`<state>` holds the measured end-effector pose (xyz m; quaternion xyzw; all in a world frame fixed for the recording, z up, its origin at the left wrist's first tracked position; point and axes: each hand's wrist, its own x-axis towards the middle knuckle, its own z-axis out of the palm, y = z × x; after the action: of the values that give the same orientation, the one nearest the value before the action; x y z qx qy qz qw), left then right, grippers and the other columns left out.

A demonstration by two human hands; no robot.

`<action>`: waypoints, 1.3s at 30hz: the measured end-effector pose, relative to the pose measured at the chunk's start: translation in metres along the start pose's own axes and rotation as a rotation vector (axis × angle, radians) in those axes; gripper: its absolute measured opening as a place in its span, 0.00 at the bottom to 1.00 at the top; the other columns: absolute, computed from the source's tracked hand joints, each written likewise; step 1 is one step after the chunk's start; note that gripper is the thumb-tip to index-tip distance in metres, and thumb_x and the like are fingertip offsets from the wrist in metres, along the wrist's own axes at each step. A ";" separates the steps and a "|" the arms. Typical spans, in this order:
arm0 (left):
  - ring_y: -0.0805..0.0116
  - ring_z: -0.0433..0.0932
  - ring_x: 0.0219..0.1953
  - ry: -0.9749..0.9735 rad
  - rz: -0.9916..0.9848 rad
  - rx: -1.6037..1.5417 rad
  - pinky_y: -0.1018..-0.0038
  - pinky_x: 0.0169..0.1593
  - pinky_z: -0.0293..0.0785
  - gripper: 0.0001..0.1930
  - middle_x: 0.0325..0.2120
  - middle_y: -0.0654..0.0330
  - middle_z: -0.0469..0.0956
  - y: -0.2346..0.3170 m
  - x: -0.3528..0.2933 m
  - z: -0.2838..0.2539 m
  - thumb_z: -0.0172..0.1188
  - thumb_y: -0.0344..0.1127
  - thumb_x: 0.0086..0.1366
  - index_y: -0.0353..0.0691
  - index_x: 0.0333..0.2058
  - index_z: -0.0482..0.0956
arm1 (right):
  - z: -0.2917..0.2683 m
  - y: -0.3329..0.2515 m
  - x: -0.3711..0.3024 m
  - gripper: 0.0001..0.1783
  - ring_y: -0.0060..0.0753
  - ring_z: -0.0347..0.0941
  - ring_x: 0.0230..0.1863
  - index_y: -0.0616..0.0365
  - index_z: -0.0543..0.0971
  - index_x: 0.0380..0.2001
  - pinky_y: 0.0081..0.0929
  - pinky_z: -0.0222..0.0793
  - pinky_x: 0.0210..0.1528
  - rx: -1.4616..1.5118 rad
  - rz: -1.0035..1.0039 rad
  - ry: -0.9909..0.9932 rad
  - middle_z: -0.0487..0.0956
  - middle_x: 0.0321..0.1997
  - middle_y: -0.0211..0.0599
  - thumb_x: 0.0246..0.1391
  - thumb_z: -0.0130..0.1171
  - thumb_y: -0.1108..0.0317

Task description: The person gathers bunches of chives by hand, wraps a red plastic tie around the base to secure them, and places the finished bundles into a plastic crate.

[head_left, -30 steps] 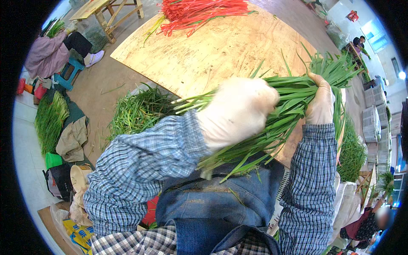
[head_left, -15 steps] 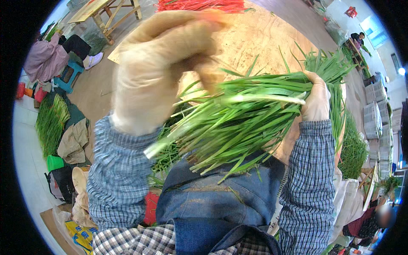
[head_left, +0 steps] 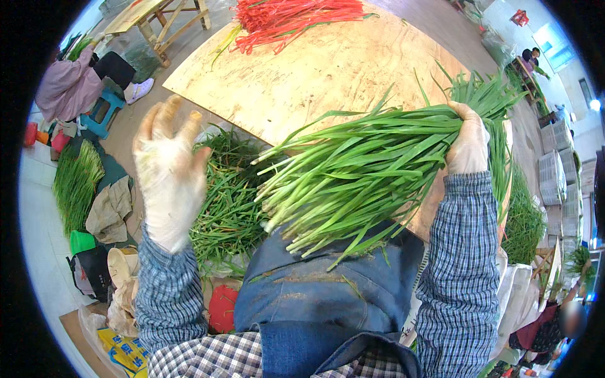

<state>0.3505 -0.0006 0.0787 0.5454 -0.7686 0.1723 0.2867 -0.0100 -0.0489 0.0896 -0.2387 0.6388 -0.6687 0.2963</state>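
A bunch of long green stems (head_left: 359, 164) is grasped by the right hand (head_left: 469, 142), which is wrapped around it near the leafy end. By this grip the leaves seem to be gathered at 1 point, while the pale stem ends are left loose and fanned out to the left, above the lap. The bunch is held across the near edge of the wooden table (head_left: 296, 82); whether any weight is borne there cannot be told. The left hand (head_left: 169, 170) is lifted well apart from the bunch, its fingers spread and nothing seen in it. Just to its right, a heap of loose greens (head_left: 230, 208) is placed lower, apparently within easy reach. Red strips (head_left: 296, 22) are piled at the table's far side, perhaps to be out of the hands' way.
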 end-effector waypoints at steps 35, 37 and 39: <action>0.56 0.72 0.44 -0.406 -0.242 -0.859 0.67 0.49 0.67 0.23 0.40 0.50 0.72 0.046 -0.056 0.022 0.66 0.34 0.45 0.36 0.42 0.75 | -0.009 0.011 0.006 0.12 0.34 0.75 0.27 0.67 0.76 0.31 0.30 0.74 0.31 0.008 0.121 -0.018 0.78 0.30 0.40 0.44 0.58 0.69; 0.54 0.70 0.45 -0.248 -0.173 -0.663 0.66 0.49 0.67 0.30 0.43 0.48 0.69 0.061 -0.054 0.021 0.69 0.36 0.42 0.36 0.47 0.72 | -0.007 0.010 -0.002 0.11 0.33 0.75 0.27 0.64 0.76 0.31 0.29 0.74 0.32 -0.065 0.077 -0.034 0.78 0.30 0.39 0.47 0.54 0.66; 0.51 0.70 0.43 -0.038 -0.018 -0.681 0.63 0.45 0.68 0.35 0.42 0.48 0.69 0.063 -0.055 0.024 0.68 0.36 0.40 0.35 0.50 0.69 | -0.007 0.008 -0.003 0.12 0.33 0.75 0.28 0.63 0.76 0.30 0.28 0.74 0.33 -0.077 0.080 -0.034 0.78 0.30 0.39 0.49 0.53 0.65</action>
<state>0.2985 0.0485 0.0285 0.4283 -0.7822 -0.1069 0.4397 -0.0117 -0.0417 0.0817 -0.2356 0.6680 -0.6270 0.3243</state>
